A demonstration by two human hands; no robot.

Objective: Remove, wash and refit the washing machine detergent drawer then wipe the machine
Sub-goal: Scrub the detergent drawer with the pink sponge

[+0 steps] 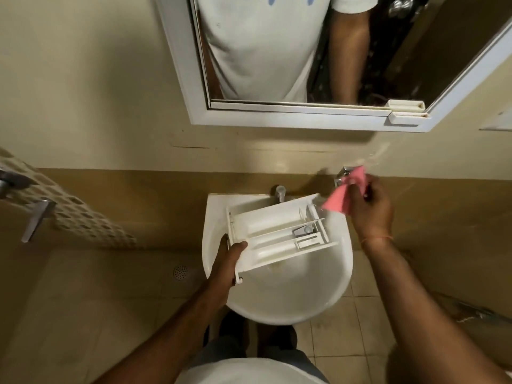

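Observation:
The white detergent drawer [277, 234], with its compartments facing up and a grey insert in the middle, hangs over the white wash basin [279, 300]. My left hand [231, 261] grips the drawer at its near left end. My right hand [370, 209] is raised at the basin's far right and pinches a pink cloth [343, 194], which hangs just beyond the drawer's right end without touching it. The basin tap [279, 191] stands behind the drawer; no water runs from it. The washing machine is not in view.
A white-framed mirror cabinet [304, 115] hangs on the beige wall above the basin. A chrome wall fitting [341, 176] sits behind the cloth. A patterned panel with a metal handle [36, 220] is at the left. A floor drain [180, 272] lies left of the basin.

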